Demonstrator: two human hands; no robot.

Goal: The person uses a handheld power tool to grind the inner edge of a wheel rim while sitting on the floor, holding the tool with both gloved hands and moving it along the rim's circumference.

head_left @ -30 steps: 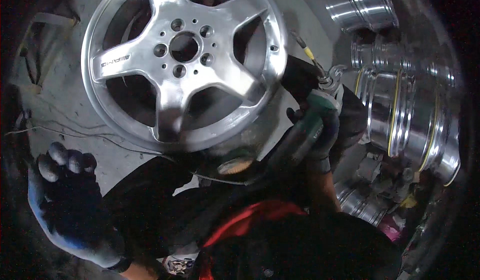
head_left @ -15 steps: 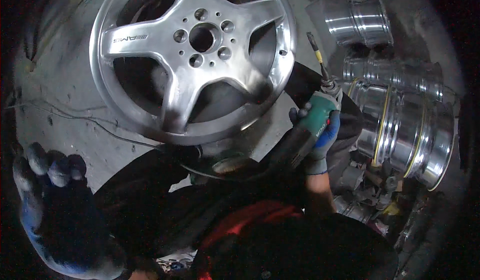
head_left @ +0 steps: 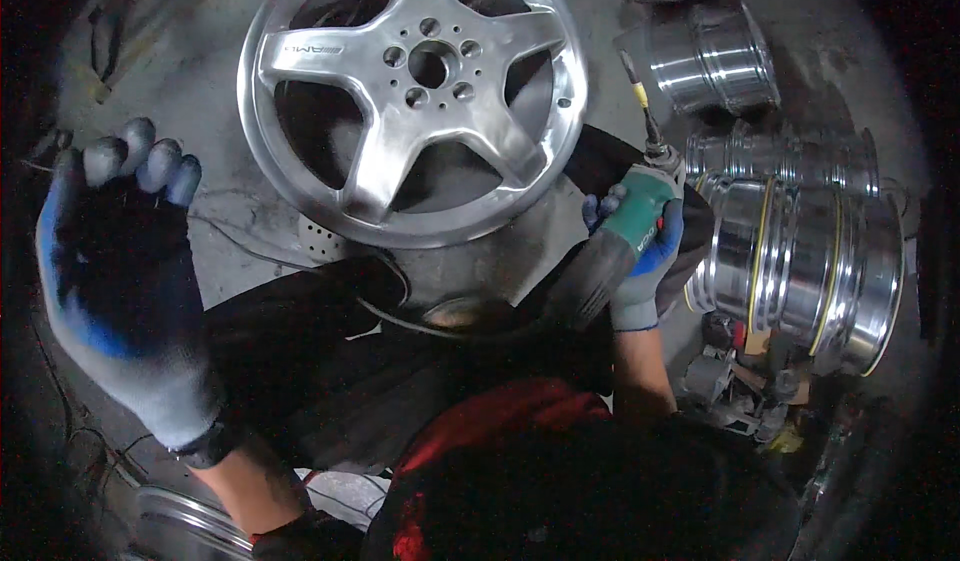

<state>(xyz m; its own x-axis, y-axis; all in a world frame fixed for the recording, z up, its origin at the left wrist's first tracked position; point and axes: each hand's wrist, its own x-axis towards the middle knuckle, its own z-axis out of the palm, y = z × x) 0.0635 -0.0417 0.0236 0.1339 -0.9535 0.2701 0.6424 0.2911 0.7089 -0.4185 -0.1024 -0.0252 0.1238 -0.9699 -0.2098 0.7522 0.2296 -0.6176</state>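
My right hand (head_left: pixel 650 273), in a blue and grey coated glove, is wrapped round the body of a green and black straight die grinder (head_left: pixel 635 216). Its slim bit (head_left: pixel 637 86), with a yellow band, points up and away, apart from the wheel. My left hand (head_left: pixel 125 261), gloved alike, is raised at the left with its palm up and its fingers bent but apart; nothing shows in it. A silver five-spoke alloy wheel (head_left: pixel 385 156) lies face up ahead of my knees, between the hands, with neither touching it. Dark smudges mark one spoke near the rim.
Several polished wheel rims (head_left: pixel 800 261) lie on their sides at the right, with another rim (head_left: pixel 710 56) behind them. The grinder's dark cable (head_left: pixel 265 256) runs left across the floor. Scrap pieces (head_left: pixel 745 386) are piled at the lower right. A metal frame (head_left: pixel 110 46) stands far left.
My left hand has risen and moved farther away from me, showing its wrist and forearm. The wheel sits slightly higher and more to the right in view. My right hand keeps its grip on the grinder.
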